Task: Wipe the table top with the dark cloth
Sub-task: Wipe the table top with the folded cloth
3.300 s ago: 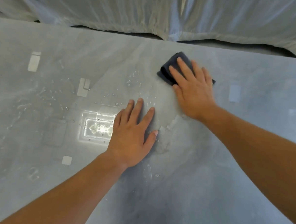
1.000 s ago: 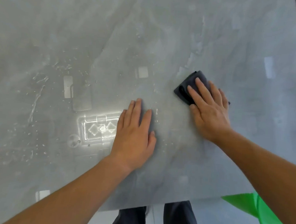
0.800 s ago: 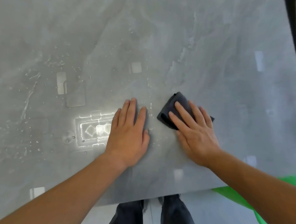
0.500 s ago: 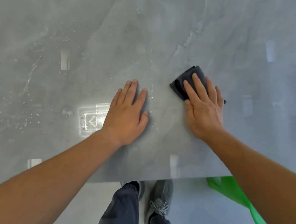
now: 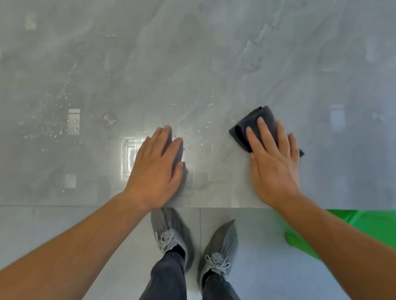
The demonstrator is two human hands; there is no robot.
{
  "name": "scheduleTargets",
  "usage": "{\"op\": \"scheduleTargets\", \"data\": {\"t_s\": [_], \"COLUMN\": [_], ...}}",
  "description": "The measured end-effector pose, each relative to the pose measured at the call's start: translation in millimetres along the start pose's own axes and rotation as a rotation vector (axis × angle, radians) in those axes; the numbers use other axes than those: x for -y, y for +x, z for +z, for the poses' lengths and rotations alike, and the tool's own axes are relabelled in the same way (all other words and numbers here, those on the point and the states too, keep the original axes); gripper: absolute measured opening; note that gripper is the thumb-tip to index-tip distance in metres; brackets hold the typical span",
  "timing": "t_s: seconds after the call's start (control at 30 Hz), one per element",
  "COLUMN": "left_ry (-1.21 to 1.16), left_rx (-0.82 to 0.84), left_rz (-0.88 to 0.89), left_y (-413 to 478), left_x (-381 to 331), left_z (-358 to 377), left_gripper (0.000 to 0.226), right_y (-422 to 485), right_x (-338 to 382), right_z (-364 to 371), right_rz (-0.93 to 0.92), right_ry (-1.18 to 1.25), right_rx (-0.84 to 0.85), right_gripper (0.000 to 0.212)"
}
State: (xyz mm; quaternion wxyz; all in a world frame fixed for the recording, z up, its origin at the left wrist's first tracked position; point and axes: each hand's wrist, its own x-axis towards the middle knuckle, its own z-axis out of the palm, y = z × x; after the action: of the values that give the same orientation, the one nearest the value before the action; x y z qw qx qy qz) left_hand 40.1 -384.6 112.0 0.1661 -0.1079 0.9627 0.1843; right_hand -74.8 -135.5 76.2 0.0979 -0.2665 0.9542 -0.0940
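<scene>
Your right hand (image 5: 273,169) lies flat on the cloth (image 5: 241,130). Its fingers (image 5: 265,133) are straight and a little spread. They press the cloth down on the table (image 5: 199,56) and do not curl round it.

The cloth is dark and folded. It sits on the table near the front edge, to the right of the middle. Its far corner and its left side show beyond your fingertips, and a small corner shows beside your little finger.

Your left hand (image 5: 154,168) also lies flat, palm down, on the bare table. Its fingers are straight and close together, and it holds nothing. It is to the left of the cloth and apart from it, with the wrist at the front edge.

Small drops (image 5: 204,102) of water lie on the table between the two hands and just beyond them. More drops and some wet streaks are farther to the left. A bright reflection (image 5: 130,154) shines on the table just beside your left hand.

Below the table edge the floor (image 5: 288,285) shows, with your two grey shoes (image 5: 171,230) and dark trousers (image 5: 166,283). A green thing (image 5: 379,228) stands at the right, partly hidden by your right forearm; I cannot tell what it is.
</scene>
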Motion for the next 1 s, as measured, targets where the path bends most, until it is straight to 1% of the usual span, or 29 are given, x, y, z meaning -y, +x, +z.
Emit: {"op": "scheduleTargets", "data": {"t_s": [0.03,0.07,0.17,0.23,0.3,0.4,0.43,0.47,0.5,0.63,0.7,0.73,0.77,0.87,0.9,0.93,1.0], "left_ry": [0.008,0.014,0.023,0.037,0.052,0.072,0.082,0.087,0.088,0.084,0.058,0.047,0.045,0.058,0.057,0.059,0.07], "left_rx": [0.003,0.0,-0.034,-0.055,-0.077,-0.106,-0.11,-0.106,-0.097,-0.067,-0.07,-0.07,-0.067,-0.063,-0.065,-0.067,-0.065], "left_rz": [0.0,0.0,-0.005,-0.009,-0.021,-0.088,-0.108,-0.121,-0.126,-0.097,-0.088,-0.084,-0.08,-0.067,-0.06,-0.055,-0.045], "left_y": [-4.1,-6.8,-7.5,-5.1,0.8,13.3,16.7,19.1,20.5,21.7,23.5,24.1,24.3,22.5,22.2,21.5,21.0], "left_x": [2.6,5.0,11.6,17.6,26.5,42.4,47.1,51.2,54.9,66.2,68.3,68.4,68.7,70.3,71.5,72.0,73.0], "left_z": [2.4,4.0,4.3,3.1,1.2,-4.2,-6.5,-8.8,-10.8,-18.4,-23.0,-24.6,-25.7,-26.5,-27.1,-27.5,-29.2], "left_gripper": [0.059,0.058,0.058,0.059,0.059,0.06,0.061,0.061,0.06,0.057,0.055,0.055,0.056,0.057,0.056,0.055,0.054], "right_y": [-13.2,-28.7,-70.8,-71.9,-52.9,-19.9,-16.9,-19.2,-25.7,-52.7,-36.4,-21.7,-4.1,39.3,42.6,38.7,18.7], "right_x": [13.1,25.8,52.3,56.5,56.9,60.5,66.2,74.3,83.6,108.0,103.8,100.6,98.6,107.4,116.5,125.8,136.0], "right_z": [4.8,9.9,22.4,23.4,22.0,18.9,19.8,22.5,26.3,38.2,35.5,33.7,31.7,29.5,31.4,34.7,39.6], "right_rz": [-0.024,-0.093,-0.322,-0.385,-0.342,-0.072,-0.003,0.021,-0.002,-0.292,-0.352,-0.338,-0.283,-0.007,0.039,0.023,-0.162], "right_ry": [-0.009,-0.02,-0.047,-0.069,-0.084,-0.013,-0.007,-0.014,-0.029,-0.085,-0.113,-0.119,-0.115,-0.051,-0.042,-0.048,-0.091], "right_rx": [-0.007,-0.005,0.075,0.121,0.109,0.043,0.029,0.014,0.007,0.085,0.108,0.095,0.068,0.014,-0.004,-0.013,0.02], "right_gripper": [0.06,0.06,0.056,0.055,0.055,0.056,0.057,0.058,0.059,0.06,0.059,0.059,0.058,0.057,0.058,0.058,0.058]}}
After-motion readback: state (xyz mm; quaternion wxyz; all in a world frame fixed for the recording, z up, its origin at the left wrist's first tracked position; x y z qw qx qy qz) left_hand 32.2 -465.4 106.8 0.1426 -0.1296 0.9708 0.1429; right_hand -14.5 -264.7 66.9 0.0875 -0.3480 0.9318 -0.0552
